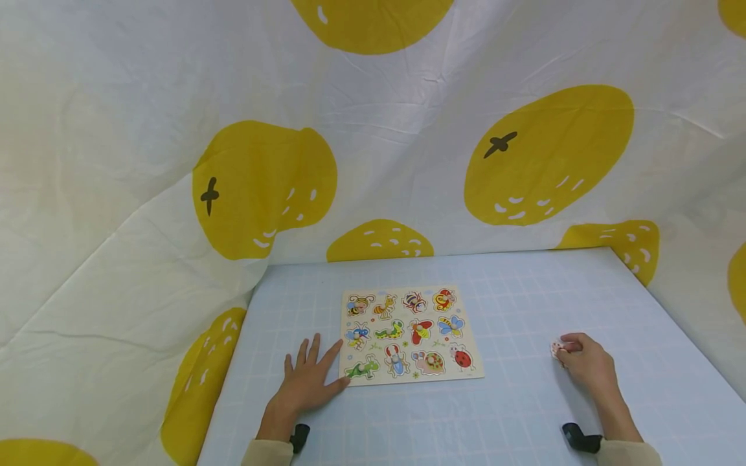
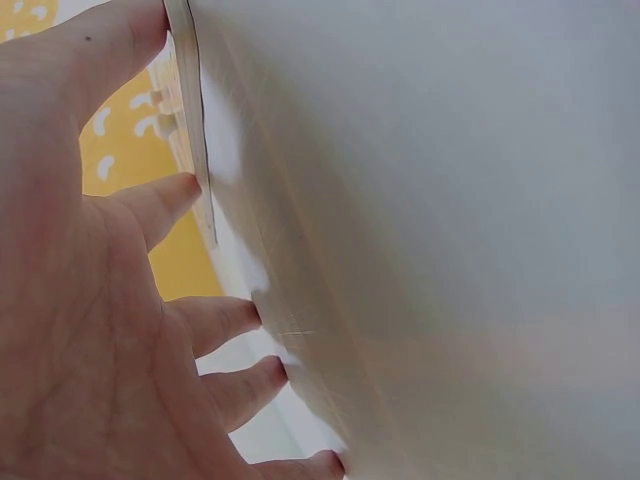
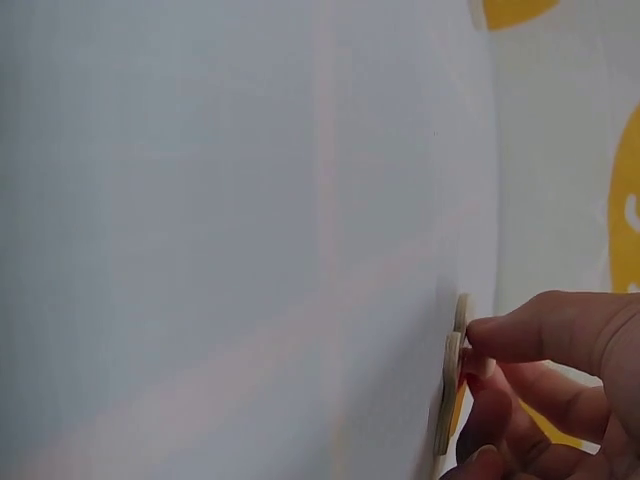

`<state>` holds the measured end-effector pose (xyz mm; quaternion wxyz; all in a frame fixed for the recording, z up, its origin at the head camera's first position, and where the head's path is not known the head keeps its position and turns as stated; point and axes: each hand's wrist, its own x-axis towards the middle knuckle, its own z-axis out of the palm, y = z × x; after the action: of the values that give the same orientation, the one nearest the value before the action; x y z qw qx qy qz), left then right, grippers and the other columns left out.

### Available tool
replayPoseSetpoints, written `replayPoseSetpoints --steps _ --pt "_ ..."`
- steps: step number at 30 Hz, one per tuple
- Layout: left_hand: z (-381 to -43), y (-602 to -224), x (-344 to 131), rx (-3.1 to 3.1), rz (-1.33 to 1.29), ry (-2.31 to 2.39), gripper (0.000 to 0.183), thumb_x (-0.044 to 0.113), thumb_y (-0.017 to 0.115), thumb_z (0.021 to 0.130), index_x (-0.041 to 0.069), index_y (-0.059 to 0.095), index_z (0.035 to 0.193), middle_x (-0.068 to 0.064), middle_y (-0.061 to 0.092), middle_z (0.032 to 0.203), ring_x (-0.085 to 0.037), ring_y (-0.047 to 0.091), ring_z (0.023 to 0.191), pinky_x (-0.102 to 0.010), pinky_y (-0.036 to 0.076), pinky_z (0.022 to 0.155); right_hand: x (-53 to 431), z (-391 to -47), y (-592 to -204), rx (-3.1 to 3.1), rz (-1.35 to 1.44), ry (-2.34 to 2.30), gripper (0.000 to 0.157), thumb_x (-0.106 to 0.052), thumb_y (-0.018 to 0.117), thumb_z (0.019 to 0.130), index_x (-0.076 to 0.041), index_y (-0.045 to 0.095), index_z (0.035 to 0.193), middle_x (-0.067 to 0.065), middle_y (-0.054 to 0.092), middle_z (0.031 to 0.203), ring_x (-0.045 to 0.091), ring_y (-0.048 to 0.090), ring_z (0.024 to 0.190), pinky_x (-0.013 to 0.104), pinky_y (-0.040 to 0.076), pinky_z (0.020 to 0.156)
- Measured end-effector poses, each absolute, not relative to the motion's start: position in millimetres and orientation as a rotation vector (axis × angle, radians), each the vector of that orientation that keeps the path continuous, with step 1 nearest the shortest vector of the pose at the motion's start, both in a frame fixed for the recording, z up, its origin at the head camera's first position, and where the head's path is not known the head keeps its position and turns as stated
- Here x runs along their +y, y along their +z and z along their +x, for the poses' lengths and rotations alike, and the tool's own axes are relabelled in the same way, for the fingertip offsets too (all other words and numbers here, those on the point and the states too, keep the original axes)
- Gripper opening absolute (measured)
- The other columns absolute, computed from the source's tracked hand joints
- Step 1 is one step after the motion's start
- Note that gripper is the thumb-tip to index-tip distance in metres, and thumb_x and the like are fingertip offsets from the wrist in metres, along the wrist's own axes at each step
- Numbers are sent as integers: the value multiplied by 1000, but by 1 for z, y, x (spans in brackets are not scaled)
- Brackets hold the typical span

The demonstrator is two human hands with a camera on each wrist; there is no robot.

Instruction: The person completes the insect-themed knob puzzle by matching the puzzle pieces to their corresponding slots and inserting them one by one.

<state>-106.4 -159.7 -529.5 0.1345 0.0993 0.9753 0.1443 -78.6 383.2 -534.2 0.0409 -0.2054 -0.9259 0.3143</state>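
Note:
A wooden peg puzzle board with colourful insect pictures lies flat on the table. My left hand is spread at its left side, thumb on the near left corner and index fingertip at the left edge. In the left wrist view, the thumb and a finger meet the board's edge, while the other fingertips rest on the tablecloth. Well to the right of the board, my right hand pinches a small wooden puzzle piece by its knob, close over the tablecloth. The picture on its face is mostly hidden.
A pale blue checked cloth covers the table. Behind and at the sides hangs a white curtain with large yellow fruit prints, meeting the table's far edge. Dark wrist-camera mounts sit beside both wrists.

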Motion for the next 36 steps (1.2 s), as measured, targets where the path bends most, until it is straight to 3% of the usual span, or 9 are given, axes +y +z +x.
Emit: replayPoseSetpoints --steps 22,36 --pt "-104 -526 -159 2824 283 413 80 63 63 89 28 38 156 -22 16 163 -48 8 148 -76 5 108 370 -78 -535 -2835 -556 1009 38 -10 69 89 8 57 121 23 68 99 33 63 84 33 44 62" --pt "-106 -531 -159 2834 286 411 80 63 63 88 28 38 156 -22 16 163 -48 8 148 -76 5 108 324 -88 -538 -2844 -371 1046 34 -10 70 89 2 60 120 13 68 96 19 53 70 32 41 58"
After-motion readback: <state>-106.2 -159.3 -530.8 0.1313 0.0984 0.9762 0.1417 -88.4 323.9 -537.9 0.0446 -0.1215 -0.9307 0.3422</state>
